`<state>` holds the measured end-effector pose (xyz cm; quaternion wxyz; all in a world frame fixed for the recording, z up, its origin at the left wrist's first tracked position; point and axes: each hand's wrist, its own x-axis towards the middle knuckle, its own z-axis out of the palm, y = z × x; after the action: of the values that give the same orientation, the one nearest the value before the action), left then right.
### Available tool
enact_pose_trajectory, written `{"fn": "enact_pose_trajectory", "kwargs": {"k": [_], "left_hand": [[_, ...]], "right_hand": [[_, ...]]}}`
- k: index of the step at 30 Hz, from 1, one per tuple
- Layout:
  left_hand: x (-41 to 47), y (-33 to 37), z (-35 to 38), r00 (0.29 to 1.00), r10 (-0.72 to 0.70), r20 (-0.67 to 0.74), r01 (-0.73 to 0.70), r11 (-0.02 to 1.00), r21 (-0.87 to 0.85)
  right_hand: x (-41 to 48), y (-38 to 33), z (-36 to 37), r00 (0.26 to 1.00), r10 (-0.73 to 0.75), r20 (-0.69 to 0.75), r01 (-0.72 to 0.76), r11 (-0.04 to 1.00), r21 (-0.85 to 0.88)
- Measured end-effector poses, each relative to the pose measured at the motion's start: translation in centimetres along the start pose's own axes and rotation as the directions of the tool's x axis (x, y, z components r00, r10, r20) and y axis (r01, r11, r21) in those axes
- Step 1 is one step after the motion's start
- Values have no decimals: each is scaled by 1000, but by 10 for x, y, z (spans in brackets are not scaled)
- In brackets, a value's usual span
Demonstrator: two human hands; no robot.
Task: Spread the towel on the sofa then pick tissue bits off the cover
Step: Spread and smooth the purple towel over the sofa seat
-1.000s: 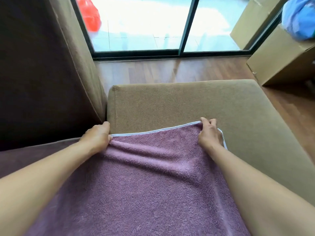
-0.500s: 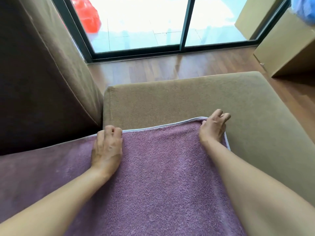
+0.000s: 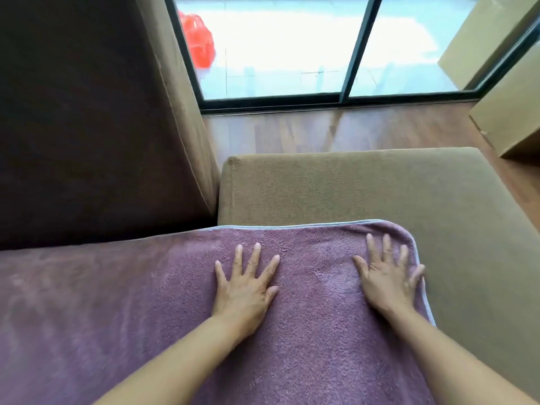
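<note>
The purple towel [image 3: 181, 302] is seen laid flat over the seat of the tan sofa [image 3: 350, 185], its pale-trimmed far edge running across the cushion just beyond both sets of fingertips and curving round a rounded corner just outside the right hand [image 3: 385, 280]. Both hands are pressed palm-down on the towel with nothing gripped in either. The left hand [image 3: 244, 287] is spread wide, fingers splayed and flat on the pile, well inside the towel's area, with towel showing on every side of it. The right hand is likewise opened flat with fingers fanned, its little finger lying at the towel's trimmed side edge, so that bare sofa cushion begins just to the outside of it. Between the two hands a stretch of smooth towel is seen, the hands being held well apart. Beyond the fingertips a band of uncovered cushion is left, and past that the wooden floor [image 3: 336, 133] and a dark-framed glass door [image 3: 356, 48] are visible. To the left of the left hand the sofa backrest [image 3: 96, 112] rises, the towel reaching to its base. Beyond and outside the right hand a cardboard box [image 3: 511, 112] stands on the floor. No tissue bits can be made out on the cover.
</note>
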<state>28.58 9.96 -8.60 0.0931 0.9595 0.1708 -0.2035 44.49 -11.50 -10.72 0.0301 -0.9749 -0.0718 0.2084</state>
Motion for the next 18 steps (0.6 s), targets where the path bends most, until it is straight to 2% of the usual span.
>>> {"fn": "enact_pose_trajectory", "kwargs": {"k": [1, 2, 3, 5, 6, 7, 9, 12, 13, 15, 18], "left_hand": [[-4, -4, 1, 1000, -24, -20, 24, 1000, 6], [-12, -12, 2, 997, -66, -43, 66, 998, 9], [-20, -19, 4, 990, -121, -69, 121, 993, -2], [-37, -30, 11, 968, -239, -75, 236, 970, -53], [-46, -35, 13, 958, -284, -44, 279, 956, -88], [-51, -39, 14, 955, -296, 6, 295, 948, -116], [-56, -48, 8, 959, -266, 99, 280, 943, -181], [-54, -58, -24, 960, -200, 197, 266, 871, -414], [-58, -62, -40, 958, -195, 210, 279, 800, -532], [-68, -63, -69, 951, -242, 192, 301, 582, -756], [-110, -81, -105, 902, -375, 216, 308, 205, -929]], "right_hand": [[3, 5, -8, 998, 66, -16, -66, 998, 14], [-1, 5, -14, 996, 71, -58, -71, 997, -3], [-9, 2, -15, 992, -8, -127, 4, 1000, -31], [-34, -3, -6, 939, -287, -187, 273, 957, -96], [-50, -5, 2, 902, -401, -159, 381, 914, -142], [-62, -4, 9, 890, -446, -92, 427, 888, -170], [-77, -5, 20, 949, -309, 57, 314, 939, -137], [-87, -33, 8, 990, -110, 84, 115, 992, -57], [-95, -51, -1, 992, -111, 59, 112, 994, -10], [-109, -84, -17, 982, -184, 44, 174, 968, 180], [-154, -143, -38, 922, -357, 147, 255, 849, 463]]}}
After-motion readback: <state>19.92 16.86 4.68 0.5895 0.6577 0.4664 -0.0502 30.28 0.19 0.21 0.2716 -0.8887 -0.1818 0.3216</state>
